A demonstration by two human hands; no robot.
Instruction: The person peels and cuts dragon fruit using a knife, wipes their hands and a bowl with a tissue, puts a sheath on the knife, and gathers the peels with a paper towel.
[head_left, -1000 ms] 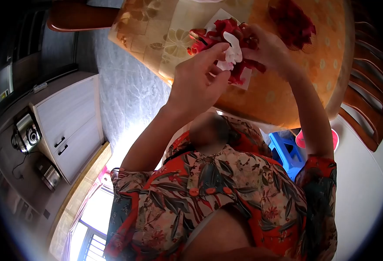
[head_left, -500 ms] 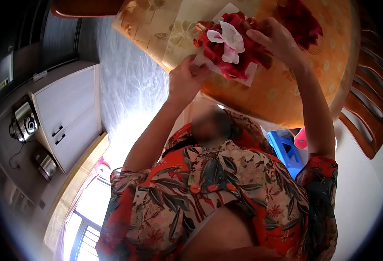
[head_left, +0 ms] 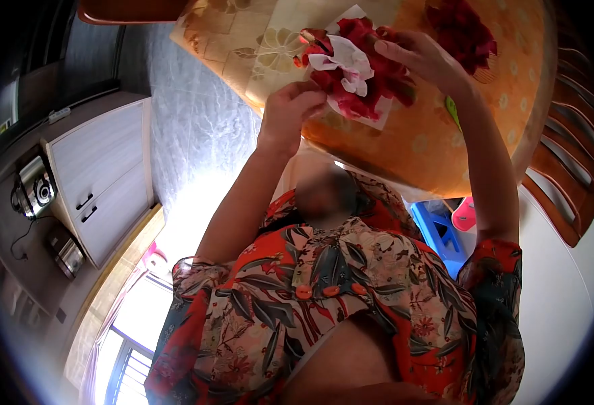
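On the table lies a bunch of crumpled dark red petal-like pieces [head_left: 359, 106], resting on a white sheet [head_left: 382, 116]. A crumpled white piece with pink stains [head_left: 348, 62] sits on top of the bunch. My left hand [head_left: 289, 115] is at its near left edge, thumb and fingers pinched together on the edge of a red piece. At the upper right of the bunch is my right hand [head_left: 422, 57], its fingers curled over the red pieces with the thumb stretched to the left. The right fingertips are partly hidden, so their grip is unclear.
A second heap of dark red pieces [head_left: 462, 37] lies farther right on the patterned tablecloth [head_left: 479, 142]. A green object [head_left: 453, 111] shows beside my right forearm. Wooden chairs [head_left: 570, 172] line the right side; a blue plastic stool [head_left: 438, 236] stands below the table edge.
The white crumpled piece and red bunch have shifted slightly left and up in view. My left hand has closed in on the bunch's edge. A green object now shows beside my right forearm.
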